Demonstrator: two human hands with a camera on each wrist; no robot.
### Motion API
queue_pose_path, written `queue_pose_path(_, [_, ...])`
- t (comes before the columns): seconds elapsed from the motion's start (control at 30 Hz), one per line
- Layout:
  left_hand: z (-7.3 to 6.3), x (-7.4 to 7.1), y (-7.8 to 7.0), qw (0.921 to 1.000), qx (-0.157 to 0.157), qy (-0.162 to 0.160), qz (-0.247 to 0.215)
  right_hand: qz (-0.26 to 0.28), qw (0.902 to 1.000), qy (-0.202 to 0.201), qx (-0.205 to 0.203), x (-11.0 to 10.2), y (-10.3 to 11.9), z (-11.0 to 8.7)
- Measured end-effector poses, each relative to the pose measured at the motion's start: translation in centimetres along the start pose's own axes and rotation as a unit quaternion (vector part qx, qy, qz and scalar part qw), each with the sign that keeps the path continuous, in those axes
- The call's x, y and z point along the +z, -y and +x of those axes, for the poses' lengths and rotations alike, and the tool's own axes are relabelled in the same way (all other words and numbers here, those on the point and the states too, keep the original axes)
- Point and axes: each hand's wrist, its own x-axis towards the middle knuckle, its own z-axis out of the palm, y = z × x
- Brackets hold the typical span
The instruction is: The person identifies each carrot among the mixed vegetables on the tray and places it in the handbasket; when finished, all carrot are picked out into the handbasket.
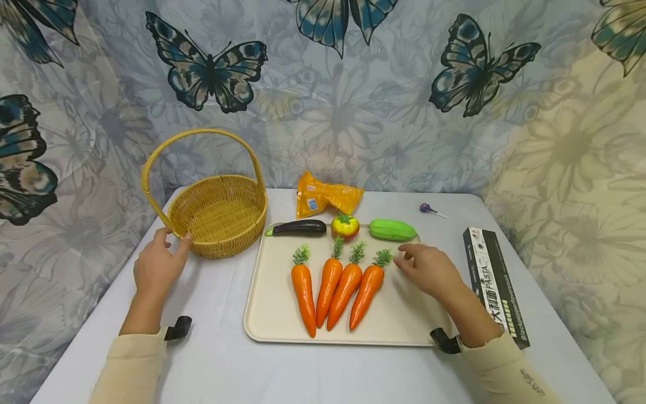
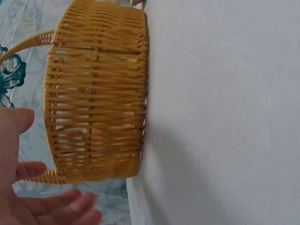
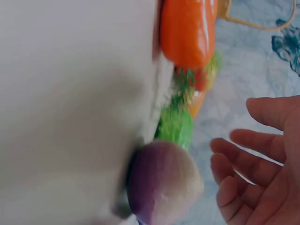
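Note:
My left hand [image 1: 158, 262] is at the near left side of a yellow wicker basket [image 1: 229, 245], beside the foot of its arched handle. In the left wrist view its thumb and fingers [image 2: 65, 208] are spread apart, the index finger close to the handle; contact is unclear. Above the right part of a cream tray [image 1: 404, 322] hovers my right hand [image 1: 431, 270], fingers loosely bent around nothing. A purple-and-white turnip-like vegetable [image 3: 161, 183] lies by it, hidden from the head view. Several orange carrots [image 1: 303, 297] with green tops rest on the tray.
Along the tray's back lie an eggplant [image 1: 303, 227], a red-yellow tomato [image 1: 345, 226] and a green cucumber-like vegetable [image 1: 392, 229]. Behind stands an orange packet [image 1: 328, 195]. A lollipop [image 1: 427, 208] and a black-and-white pasta box [image 1: 492, 280] lie to the right.

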Motion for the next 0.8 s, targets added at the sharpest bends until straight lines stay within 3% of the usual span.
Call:
queue_pose_path(0.13, [0.0,0.7,-0.2,0.9975,-0.029,0.056,-0.032,0.0,0.9993,0.032,-0.021,0.9,0.7,-0.5])
queue_pose_path(0.23, [0.4,1.5,-0.3,0.9914,-0.055,0.07,-0.096,0.024,0.9966,0.079,-0.004,1.2,1.2,-0.6])
queue_pose_path(0.37, [1.2,2.5,-0.2,0.9752,-0.08,0.031,-0.204,0.042,0.9897,0.133,0.033,1.6,2.2,-0.1])
queue_pose_path(0.57, [1.8,4.3,0.2,0.9376,-0.071,-0.06,-0.335,0.0,0.9835,0.169,0.064,2.7,3.4,0.7])
queue_pose_path(0.7, [1.4,5.4,0.5,0.9132,-0.05,-0.073,-0.398,0.013,0.9788,0.185,0.086,3.4,3.5,0.7])
queue_pose_path(0.8, [0.9,5.8,0.7,0.904,-0.054,-0.062,-0.42,0.045,0.9762,0.184,0.105,3.8,3.3,0.7])
